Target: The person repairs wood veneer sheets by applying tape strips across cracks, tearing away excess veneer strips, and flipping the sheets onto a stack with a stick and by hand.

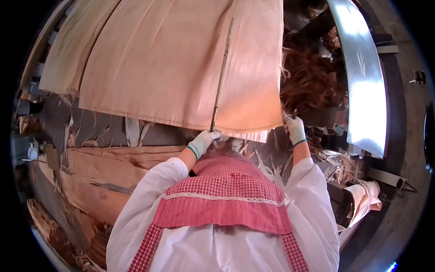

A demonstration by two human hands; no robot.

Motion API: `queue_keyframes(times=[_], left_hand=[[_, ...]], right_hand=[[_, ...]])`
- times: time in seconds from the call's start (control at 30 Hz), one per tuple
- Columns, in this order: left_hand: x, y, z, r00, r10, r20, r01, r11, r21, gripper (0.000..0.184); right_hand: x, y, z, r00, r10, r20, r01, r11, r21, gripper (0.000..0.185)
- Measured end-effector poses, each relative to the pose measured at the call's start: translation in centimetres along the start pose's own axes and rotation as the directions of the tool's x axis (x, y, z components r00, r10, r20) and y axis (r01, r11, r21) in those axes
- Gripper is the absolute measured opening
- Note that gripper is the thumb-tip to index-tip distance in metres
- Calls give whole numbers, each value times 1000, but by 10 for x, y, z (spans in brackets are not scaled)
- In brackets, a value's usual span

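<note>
A wide, thin sheet of wood veneer point(154, 63) spreads out before me, its near edge hanging just beyond my apron. Lengthwise over it lies a thin greenish stick point(222, 75), dark at its near end. My left hand point(202, 143), in a white glove with a green cuff, is closed around that near end. My right hand point(296, 130), gloved the same way, pinches the near right corner of the veneer sheet. A small dark tip shows by its fingers; I cannot tell what it is.
More veneer point(86, 41) lies at the far left. Brown shredded strips point(312, 81) heap up on the right, beside a shiny curved metal panel point(362, 72). Veneer pieces point(99, 181) lie at lower left, and scraps point(340, 165) at right near a metal bar point(385, 177).
</note>
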State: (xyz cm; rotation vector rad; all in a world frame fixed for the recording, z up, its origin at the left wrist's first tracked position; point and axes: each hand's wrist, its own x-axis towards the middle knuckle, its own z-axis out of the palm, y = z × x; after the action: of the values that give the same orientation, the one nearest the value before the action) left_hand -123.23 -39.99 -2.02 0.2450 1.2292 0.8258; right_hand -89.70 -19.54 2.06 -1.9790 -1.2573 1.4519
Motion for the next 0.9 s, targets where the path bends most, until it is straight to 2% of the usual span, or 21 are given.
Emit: queue_keyframes(times=[0.07, 0.13, 0.17, 0.2, 0.27, 0.3, 0.33, 0.37, 0.4, 0.43, 0.47, 0.53, 0.6, 0.67, 0.7, 0.73, 0.8, 0.87, 0.9], left_hand=[[4, 2, -1, 999, -43, -21, 43, 999, -3, 19], [6, 3, -2, 998, -30, -49, 31, 999, 17, 18], [4, 3, -5, 1000, 18, -19, -16, 995, 103, 29], [4, 3, -8, 1000, 12, -10, -10, 991, 135, 29], [1, 9, -11, 1000, 4, 10, -6, 979, 202, 31], [-10, 16, -6, 1000, 25, 12, -28, 975, 219, 34], [8, -11, -19, 999, 36, 12, -37, 986, 164, 33], [7, -20, -21, 989, 144, -46, -131, 967, 218, 33], [0, -23, -26, 958, 251, -137, -174, 892, 418, 32], [-21, -13, -20, 822, 538, -187, -276, 664, 695, 30], [-24, -18, -27, 855, 440, -275, -213, 781, 586, 35], [-16, -45, -53, 873, 375, -311, -234, 883, 407, 33], [-19, -45, -69, 888, 349, -299, -180, 863, 472, 33], [-23, -27, -64, 818, 438, -373, -179, 810, 559, 32], [-11, -33, -74, 766, 561, -314, -196, 668, 718, 34], [1, -42, -83, 775, 560, -294, -208, 665, 718, 43], [2, -45, -92, 846, 476, -241, -204, 706, 678, 61], [1, -49, -97, 950, 227, -214, -46, 779, 626, 73], [2, -50, -99, 981, 101, -164, 30, 760, 649, 85]], right_hand=[[-33, -23, 14, 992, 25, 127, -38, 994, 98, 21], [-36, -24, 22, 973, 30, 227, -47, 997, 67, 22], [-38, -27, 26, 958, 63, 279, -67, 998, 5, 22], [-38, -30, 32, 958, 87, 275, -77, 996, -47, 19], [-26, -23, 36, 961, 95, 261, -33, 972, -233, 30], [-10, 3, 42, 977, -29, 212, 95, 947, -307, 30], [4, 18, 48, 970, -173, 169, 226, 897, -380, 30], [-9, -7, 50, 956, -222, 191, 289, 824, -488, 29], [-37, -43, 60, 940, -265, 217, 342, 731, -590, 29], [-53, -56, 74, 842, -491, 225, 529, 666, -526, 28], [-65, -71, 93, 699, -683, 213, 688, 560, -461, 28], [-105, -131, 138, 687, -637, 349, 726, 609, -320, 24], [-125, -173, 198, 659, -585, 474, 741, 615, -271, 21], [-118, -184, 265, 542, -618, 570, 831, 497, -252, 21], [-112, -186, 298, 535, -587, 608, 835, 479, -272, 23], [-106, -185, 329, 528, -553, 645, 839, 460, -291, 26], [-97, -185, 382, 562, -447, 696, 805, 490, -335, 30], [-97, -189, 415, 560, -350, 751, 796, 480, -369, 33], [-98, -191, 428, 540, -311, 782, 808, 454, -376, 35]])
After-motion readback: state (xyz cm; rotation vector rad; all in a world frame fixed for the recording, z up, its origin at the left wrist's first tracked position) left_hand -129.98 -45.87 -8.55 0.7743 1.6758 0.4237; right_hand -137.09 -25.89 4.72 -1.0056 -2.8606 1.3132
